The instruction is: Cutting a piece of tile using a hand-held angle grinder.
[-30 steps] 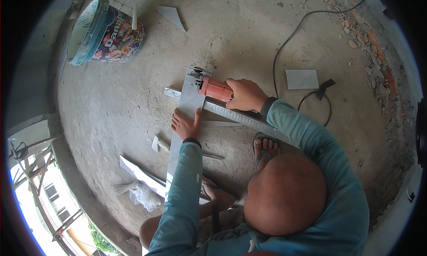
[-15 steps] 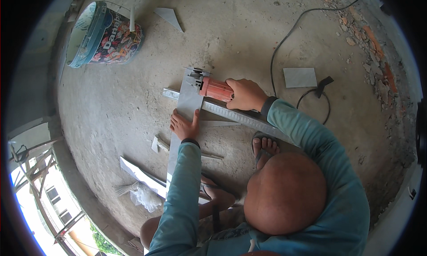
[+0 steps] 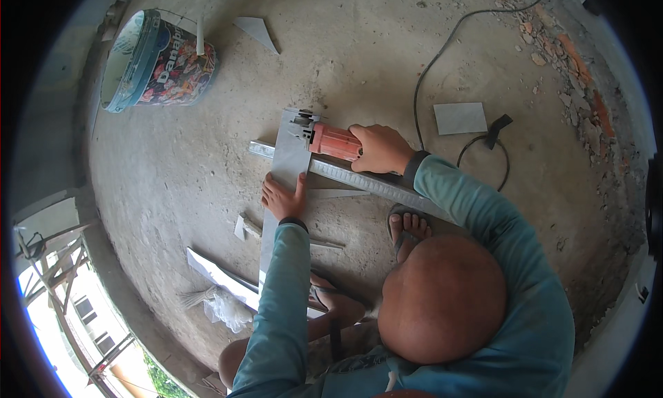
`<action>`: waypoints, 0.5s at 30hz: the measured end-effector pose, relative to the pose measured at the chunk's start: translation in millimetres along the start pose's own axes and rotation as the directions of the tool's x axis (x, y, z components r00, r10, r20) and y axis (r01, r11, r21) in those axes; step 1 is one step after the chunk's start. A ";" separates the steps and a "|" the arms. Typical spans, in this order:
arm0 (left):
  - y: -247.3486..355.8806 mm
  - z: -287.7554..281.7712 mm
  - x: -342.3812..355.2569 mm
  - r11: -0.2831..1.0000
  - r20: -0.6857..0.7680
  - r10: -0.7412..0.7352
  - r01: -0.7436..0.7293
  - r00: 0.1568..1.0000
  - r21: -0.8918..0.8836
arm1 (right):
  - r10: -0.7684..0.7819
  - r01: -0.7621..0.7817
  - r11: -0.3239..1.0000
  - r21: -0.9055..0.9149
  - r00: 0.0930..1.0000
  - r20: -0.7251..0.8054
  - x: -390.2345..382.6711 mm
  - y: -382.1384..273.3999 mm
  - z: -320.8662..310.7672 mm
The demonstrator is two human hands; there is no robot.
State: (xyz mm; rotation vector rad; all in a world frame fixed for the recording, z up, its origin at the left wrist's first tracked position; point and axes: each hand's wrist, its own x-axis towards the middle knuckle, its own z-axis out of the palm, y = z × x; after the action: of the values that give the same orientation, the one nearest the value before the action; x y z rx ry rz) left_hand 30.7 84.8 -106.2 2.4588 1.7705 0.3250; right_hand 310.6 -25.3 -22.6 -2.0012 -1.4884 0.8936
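Observation:
A long grey tile strip (image 3: 293, 149) lies across a perforated metal channel (image 3: 366, 179) on the floor. My left hand (image 3: 284, 196) grips the strip by its edges, thumb on the right side and fingers on the left, just nearer to me than the channel. In my right hand (image 3: 382, 149) is a red angle grinder (image 3: 335, 141), held by its body. The grinder's metal head and disc are at the strip's far end; whether the disc touches the tile I cannot tell. My left forearm hides part of the strip's near length.
At the far left a paint bucket (image 3: 181, 70) lies tipped on its side. Tile offcuts (image 3: 257, 33) and a rectangular tile piece (image 3: 459, 118) lie about. A black cable (image 3: 423, 80) crosses the right side. Rubble (image 3: 573, 87) lines the right wall. A clear plastic bag (image 3: 228, 314) sits near left.
The view has shifted slightly, moving the bucket and tile pieces a little in the picture. Both hands keep their grips, and the grinder stays at the strip's far end.

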 end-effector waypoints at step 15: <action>1.8 -1.2 -0.3 1.000 -0.006 -0.026 0.025 1.000 -0.009 | 0.050 -0.051 0.995 0.082 0.999 0.016 -21.4 10.7 -12.1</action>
State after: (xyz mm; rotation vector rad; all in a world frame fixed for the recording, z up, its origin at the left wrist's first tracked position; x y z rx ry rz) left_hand 32.0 83.9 -104.7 2.4299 1.7973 0.3374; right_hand 322.4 -48.9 -17.6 -1.9837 -1.3911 0.9761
